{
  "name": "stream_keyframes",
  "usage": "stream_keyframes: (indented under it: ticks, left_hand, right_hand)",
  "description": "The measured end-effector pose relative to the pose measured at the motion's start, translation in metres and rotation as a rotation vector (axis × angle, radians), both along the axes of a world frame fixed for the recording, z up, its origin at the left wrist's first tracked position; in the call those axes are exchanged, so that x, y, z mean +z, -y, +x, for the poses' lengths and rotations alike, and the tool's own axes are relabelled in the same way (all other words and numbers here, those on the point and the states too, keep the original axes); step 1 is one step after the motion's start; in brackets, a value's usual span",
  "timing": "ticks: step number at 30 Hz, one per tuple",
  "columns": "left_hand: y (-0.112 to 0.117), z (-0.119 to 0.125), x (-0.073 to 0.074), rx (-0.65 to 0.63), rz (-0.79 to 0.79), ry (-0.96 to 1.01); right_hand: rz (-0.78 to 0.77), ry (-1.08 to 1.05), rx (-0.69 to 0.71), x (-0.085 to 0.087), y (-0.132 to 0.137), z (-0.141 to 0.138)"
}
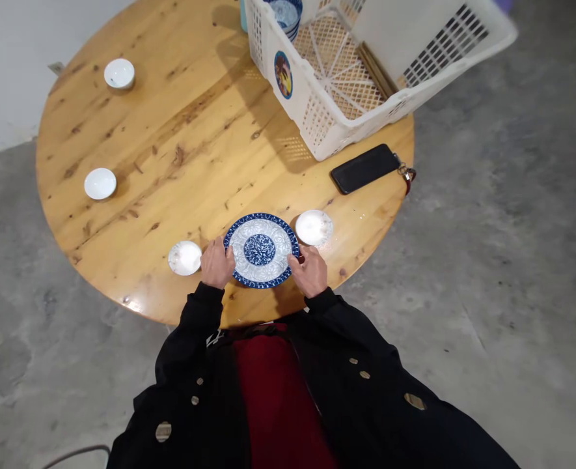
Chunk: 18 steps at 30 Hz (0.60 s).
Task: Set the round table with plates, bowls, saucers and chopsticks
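Observation:
A round blue-and-white patterned plate [261, 250] is held between my two hands at the near edge of the wooden table. My left hand [217, 264] grips its left rim, thumb on top and the other fingers mostly hidden. On the opposite rim, my right hand [310, 270] is closed the same way. Just left of my left hand is a small white bowl [185, 258]. Another small white bowl [314, 227] stands right beyond my right hand, close to the plate's rim. I cannot tell whether the plate touches the tabletop.
A white plastic basket [312, 111] stands at the back right, with blue-patterned bowls [288, 14] and chopsticks [376, 70] inside. A black phone [366, 169] lies before it. Two more white bowls [100, 184] [120, 73] sit along the left of the round table [180, 169].

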<state>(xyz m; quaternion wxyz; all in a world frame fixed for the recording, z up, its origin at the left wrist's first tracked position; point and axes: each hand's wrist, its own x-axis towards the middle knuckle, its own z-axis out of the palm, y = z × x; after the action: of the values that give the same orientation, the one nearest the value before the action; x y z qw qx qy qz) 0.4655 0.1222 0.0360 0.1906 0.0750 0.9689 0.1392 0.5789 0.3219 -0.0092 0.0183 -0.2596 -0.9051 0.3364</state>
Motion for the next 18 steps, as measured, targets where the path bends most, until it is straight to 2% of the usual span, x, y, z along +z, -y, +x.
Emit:
stream_keyframes:
  ticks: [7, 12, 18]
  left_hand:
    - [-0.001, -0.001, -0.004, -0.017, -0.037, -0.054]
    - [0.004, -0.006, -0.007, -0.024, -0.028, -0.091]
    - [0.002, -0.01, 0.0, -0.022, -0.066, -0.041]
  right_hand:
    - [0.054, 0.024, 0.052, -0.008, 0.001, -0.004]
    - [0.059, -0.025, 0.025, -0.015, 0.006, -0.003]
    - [0.076, -0.003, 0.018, -0.012, 0.011, -0.004]
